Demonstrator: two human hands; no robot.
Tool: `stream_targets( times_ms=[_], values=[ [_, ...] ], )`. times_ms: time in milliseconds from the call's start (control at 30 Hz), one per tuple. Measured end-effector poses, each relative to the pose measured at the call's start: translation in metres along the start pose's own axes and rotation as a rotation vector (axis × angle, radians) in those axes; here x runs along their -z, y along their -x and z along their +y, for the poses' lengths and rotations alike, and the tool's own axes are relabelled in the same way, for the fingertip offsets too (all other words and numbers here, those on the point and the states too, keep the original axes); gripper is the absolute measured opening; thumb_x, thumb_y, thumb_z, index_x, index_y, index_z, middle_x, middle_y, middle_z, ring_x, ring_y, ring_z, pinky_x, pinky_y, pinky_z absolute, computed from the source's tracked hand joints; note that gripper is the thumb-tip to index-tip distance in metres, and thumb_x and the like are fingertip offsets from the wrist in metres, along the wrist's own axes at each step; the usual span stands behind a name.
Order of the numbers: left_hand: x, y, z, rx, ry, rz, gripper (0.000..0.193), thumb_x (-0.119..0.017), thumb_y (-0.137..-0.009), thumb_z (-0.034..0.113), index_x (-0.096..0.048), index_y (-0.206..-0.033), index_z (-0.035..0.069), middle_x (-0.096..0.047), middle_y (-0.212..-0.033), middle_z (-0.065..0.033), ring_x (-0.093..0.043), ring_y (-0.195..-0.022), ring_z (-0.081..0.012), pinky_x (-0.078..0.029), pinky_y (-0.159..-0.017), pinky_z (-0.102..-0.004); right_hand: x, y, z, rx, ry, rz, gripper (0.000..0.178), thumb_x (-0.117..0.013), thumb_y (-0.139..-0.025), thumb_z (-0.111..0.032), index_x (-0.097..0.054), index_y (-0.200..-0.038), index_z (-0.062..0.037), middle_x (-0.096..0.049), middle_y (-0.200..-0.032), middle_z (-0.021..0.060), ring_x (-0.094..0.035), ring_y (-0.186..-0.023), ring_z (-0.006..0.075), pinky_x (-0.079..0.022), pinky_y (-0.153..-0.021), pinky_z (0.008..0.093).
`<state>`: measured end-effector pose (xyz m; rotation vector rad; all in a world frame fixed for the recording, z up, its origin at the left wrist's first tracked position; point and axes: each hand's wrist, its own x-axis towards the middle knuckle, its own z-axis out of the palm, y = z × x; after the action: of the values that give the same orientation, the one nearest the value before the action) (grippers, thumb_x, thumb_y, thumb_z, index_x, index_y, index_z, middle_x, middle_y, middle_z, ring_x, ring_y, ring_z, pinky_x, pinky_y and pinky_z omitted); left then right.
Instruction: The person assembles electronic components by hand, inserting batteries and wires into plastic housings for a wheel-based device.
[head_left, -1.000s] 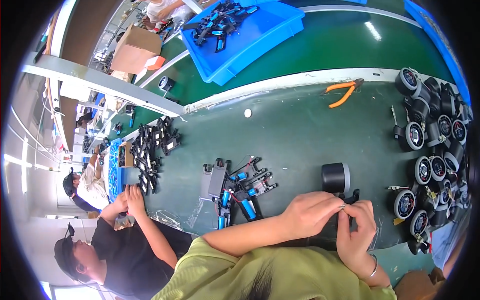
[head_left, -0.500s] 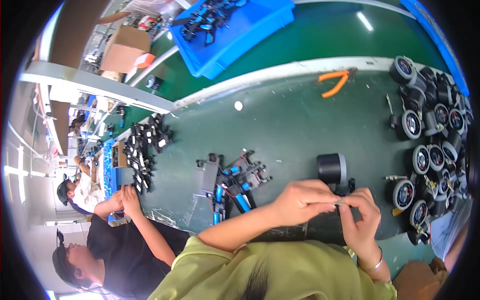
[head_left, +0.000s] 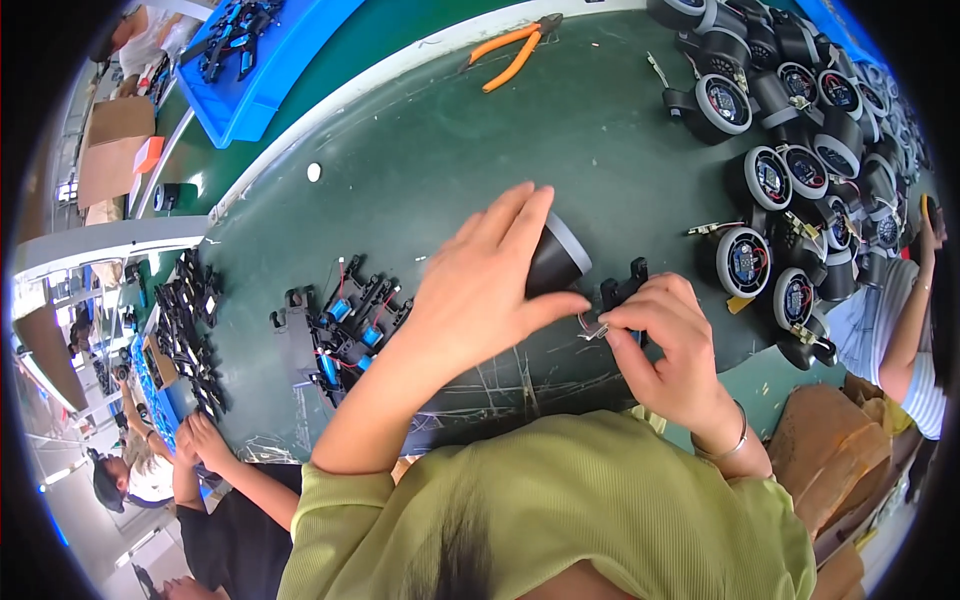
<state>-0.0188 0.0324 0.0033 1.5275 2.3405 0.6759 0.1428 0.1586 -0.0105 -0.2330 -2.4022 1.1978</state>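
My left hand [head_left: 470, 285] reaches around a black cylindrical housing [head_left: 560, 258] with a grey rim, fingers on its far side and thumb on the near side. The palm hides much of the housing. My right hand [head_left: 665, 345] pinches thin wires [head_left: 592, 328] with a small pale end, just below the left thumb. Beside the right fingertips, a black bracket [head_left: 622, 285] juts from near the housing. What joins the wires to the housing is hidden.
Many similar housings [head_left: 745, 262] crowd the right side. Orange-handled pliers [head_left: 515, 52] lie at the far edge. Black-and-blue assemblies [head_left: 345, 320] rest to the left, with black parts [head_left: 185, 335] beyond. A blue tray [head_left: 245, 110] stands far left. A co-worker's hands [head_left: 200, 440] are at lower left.
My left hand has left the pinch with the right hand and spread around the housing. My right hand still pinches the small wire piece. The whole view has shifted to the right.
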Motion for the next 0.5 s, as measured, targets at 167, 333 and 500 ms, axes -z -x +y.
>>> stream_targets(
  times_ms=[167,333,500],
  values=[
    [-0.005,0.005,-0.002,-0.005,0.183,-0.01,0.076,-0.076,-0.066,0.023,-0.039,-0.129,0.001,-0.051,-0.12,-0.0206,-0.05,-0.11,-0.0378,-0.042,-0.092,-0.0421,0.006,0.009,-0.004,-0.008,0.041,0.004,0.017,-0.066,-0.065,0.004,-0.064,-0.079,-0.0047,-0.06,-0.072,0.0055,-0.053,-0.071,0.0234,-0.041,-0.069,0.0331],
    [0.008,0.033,-0.003,-0.084,0.571,0.219,0.078,-0.081,-0.059,0.014,-0.044,-0.127,0.002,-0.052,-0.121,-0.0183,-0.053,-0.11,-0.032,-0.043,-0.092,-0.0378,0.017,0.006,-0.014,-0.033,-0.166,-0.039,0.018,-0.066,-0.065,0.003,-0.065,-0.081,-0.0036,-0.06,-0.074,0.0062,-0.053,-0.071,0.024,-0.043,-0.07,0.0338],
    [0.016,0.044,-0.009,-0.388,0.462,0.329,0.088,-0.087,-0.056,0.022,-0.038,-0.126,0.0,-0.05,-0.121,-0.0231,-0.049,-0.114,-0.0363,-0.037,-0.097,-0.0469,0.026,-0.004,-0.029,0.113,-0.259,-0.104,0.018,-0.065,-0.065,0.003,-0.066,-0.081,-0.0022,-0.06,-0.074,0.0078,-0.052,-0.07,0.025,-0.044,-0.073,0.0385]
  ],
)
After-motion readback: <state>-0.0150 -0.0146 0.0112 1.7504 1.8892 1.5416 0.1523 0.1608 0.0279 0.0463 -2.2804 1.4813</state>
